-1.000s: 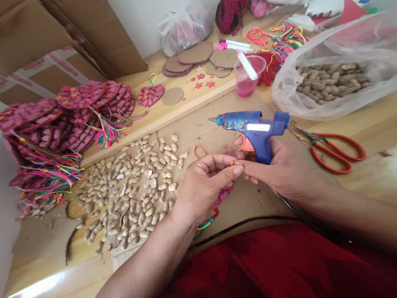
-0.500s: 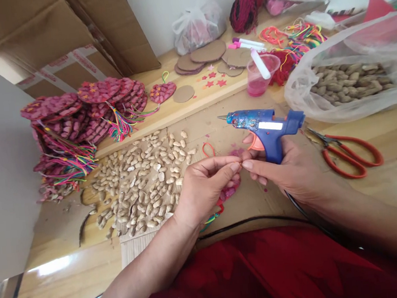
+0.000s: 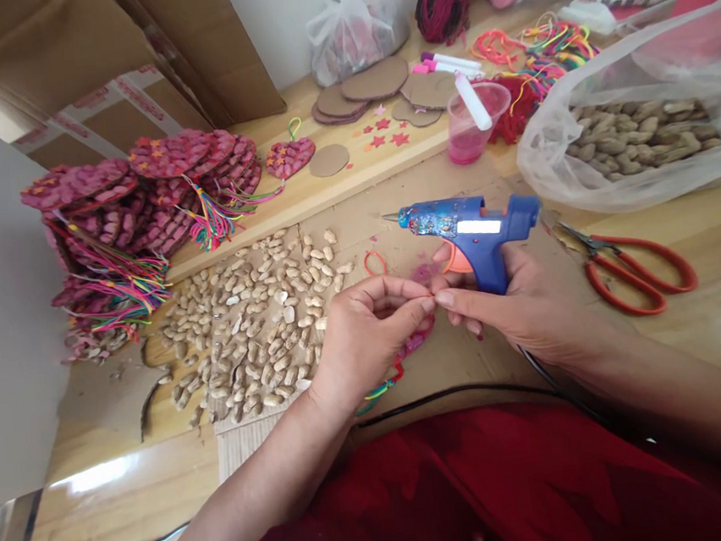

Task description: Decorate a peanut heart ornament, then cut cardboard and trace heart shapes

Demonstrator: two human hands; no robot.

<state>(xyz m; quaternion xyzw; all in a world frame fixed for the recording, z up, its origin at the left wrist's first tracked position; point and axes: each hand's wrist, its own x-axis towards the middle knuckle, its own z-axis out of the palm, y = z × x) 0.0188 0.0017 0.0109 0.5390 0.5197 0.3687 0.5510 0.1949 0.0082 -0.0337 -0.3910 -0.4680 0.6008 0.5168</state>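
Observation:
A blue glue gun (image 3: 441, 216) with an orange trigger rests in my right hand (image 3: 527, 310), its nozzle pointing left. The thumb and a fingertip of that hand pinch together, meeting the fingertips of my left hand (image 3: 363, 330). Whatever small thing sits between the fingertips is too tiny to make out. Beneath my hands lies a pink ornament (image 3: 413, 344), mostly covered, with a coloured tassel (image 3: 378, 395) showing below my left wrist. An orange cord loop (image 3: 374, 262) sticks out above my left hand.
Loose peanuts (image 3: 270, 330) spread over cardboard at left. Finished pink ornaments (image 3: 164, 157) are stacked behind them. Red-handled scissors (image 3: 644, 269) lie at right, near a bag of peanuts (image 3: 646, 132). A plastic cup (image 3: 462, 137), cardboard discs (image 3: 374, 80) and small stars stand farther back. A black cord (image 3: 461, 390) crosses in front.
The view has shifted slightly. Both hands keep their fingertips together, and the glue gun stays in my right hand with little change.

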